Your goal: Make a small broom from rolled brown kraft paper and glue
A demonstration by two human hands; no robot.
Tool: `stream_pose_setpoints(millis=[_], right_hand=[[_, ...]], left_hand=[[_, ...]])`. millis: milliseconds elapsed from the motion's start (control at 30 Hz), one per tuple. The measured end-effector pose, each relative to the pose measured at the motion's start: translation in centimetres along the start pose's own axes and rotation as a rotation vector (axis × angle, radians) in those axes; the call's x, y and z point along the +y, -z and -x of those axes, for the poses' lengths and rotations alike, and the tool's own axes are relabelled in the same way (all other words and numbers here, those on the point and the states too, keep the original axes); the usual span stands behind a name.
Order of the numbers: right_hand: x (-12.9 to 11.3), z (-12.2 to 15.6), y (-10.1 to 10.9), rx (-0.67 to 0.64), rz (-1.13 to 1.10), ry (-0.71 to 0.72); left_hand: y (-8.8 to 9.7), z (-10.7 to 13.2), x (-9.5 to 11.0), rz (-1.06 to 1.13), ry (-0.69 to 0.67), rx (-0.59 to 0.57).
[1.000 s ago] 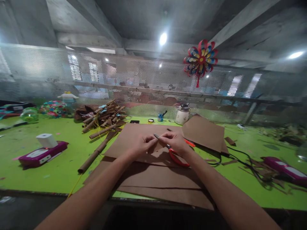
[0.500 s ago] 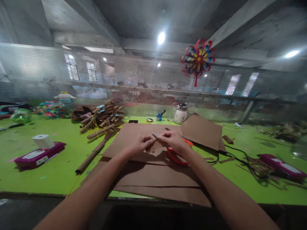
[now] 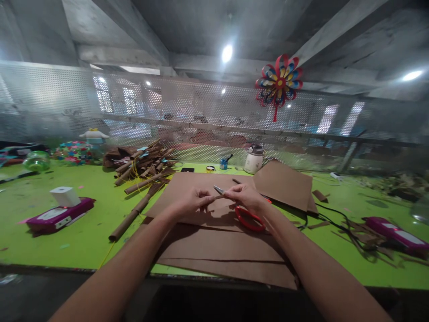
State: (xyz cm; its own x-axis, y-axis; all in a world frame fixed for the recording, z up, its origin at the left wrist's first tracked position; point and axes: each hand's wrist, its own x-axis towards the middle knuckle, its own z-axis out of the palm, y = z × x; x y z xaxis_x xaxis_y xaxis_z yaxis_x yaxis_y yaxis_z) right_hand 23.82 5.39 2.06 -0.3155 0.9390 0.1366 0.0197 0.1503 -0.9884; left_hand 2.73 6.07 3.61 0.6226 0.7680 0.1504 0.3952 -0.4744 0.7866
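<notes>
My right hand [image 3: 246, 197] is closed round red-handled scissors [image 3: 250, 218], whose blades point left toward my other hand. My left hand [image 3: 192, 201] pinches a thin brown paper strip [image 3: 219, 197] that spans the gap between both hands, just above the blade tip. Both hands hover over a stack of brown paper sheets [image 3: 214, 241] lying flat on the green table [image 3: 83, 223].
A pile of rolled brown paper tubes [image 3: 144, 167] lies at the back left, with one long tube [image 3: 134, 212] beside the sheets. Magenta devices [image 3: 56, 217] [image 3: 395, 232], a white jar [image 3: 254, 160], black cable [image 3: 328, 219] and scraps sit around. A paper pinwheel [image 3: 279, 82] hangs on the mesh wall.
The hands stay together over the sheets. The scissors' red handle has dropped lower and more into view under my right hand, and the strip now shows between the fingers.
</notes>
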Motion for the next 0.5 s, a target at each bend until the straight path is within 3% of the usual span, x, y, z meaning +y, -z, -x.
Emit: stream_pose_setpoints(millis=[100, 300, 500], right_hand=[[0.01, 0.02, 0.44, -0.063, -0.021, -0.038], [0.20, 0.08, 0.68, -0.146, -0.045, -0.053], [-0.36, 0.22, 0.70, -0.139, -0.145, 0.065]], left_hand=[[0.31, -0.04, -0.17, 0.040, -0.013, -0.060], [0.44, 0.13, -0.13, 0.033, 0.042, -0.066], [0.63, 0.52, 0.24, 0.334, 0.043, -0.089]])
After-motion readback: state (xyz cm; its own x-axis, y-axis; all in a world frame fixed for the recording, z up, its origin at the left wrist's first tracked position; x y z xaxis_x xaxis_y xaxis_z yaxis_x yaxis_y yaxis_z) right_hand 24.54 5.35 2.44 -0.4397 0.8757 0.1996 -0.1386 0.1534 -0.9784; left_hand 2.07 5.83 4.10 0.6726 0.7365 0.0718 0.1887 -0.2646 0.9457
